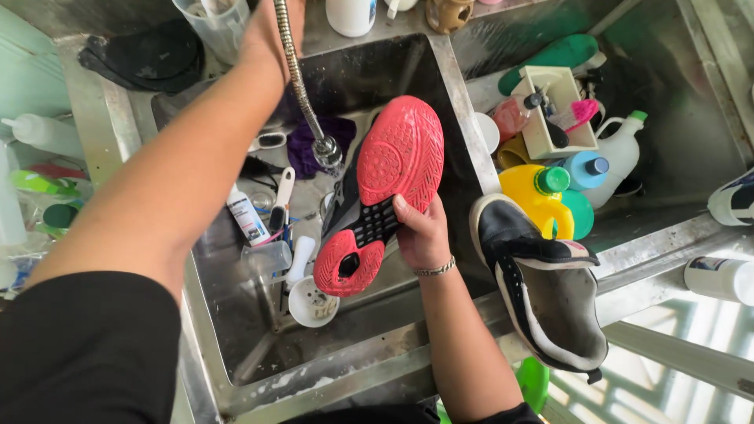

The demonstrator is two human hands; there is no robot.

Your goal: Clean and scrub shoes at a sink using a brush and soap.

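Right now we hold a shoe with a red sole (390,184) over the steel sink (452,86), its sole turned up and tilted, toe pointing away from us. Our right hand (422,235) is closed around the shoe's middle from the right side, fingers curled over the black arch of the sole; a thin bracelet (434,270) sits at that wrist. Just beside the shoe's left edge hangs the spray head (327,151) of a ribbed metal hose (292,63). Our left arm stretches up past the hose toward the back of the sink, and the left hand (263,31) is cut off by the top edge, so we cannot tell whether it is spread or gripping anything. Below the shoe, in the basin, lie a white brush (281,196), a small tube (247,216), a purple cloth (314,141) and a white round cup (312,302). On the sink's right rim rests a second shoe, black and white (542,290), with a yellow bottle (534,196) and a white jug (616,153) just behind it.
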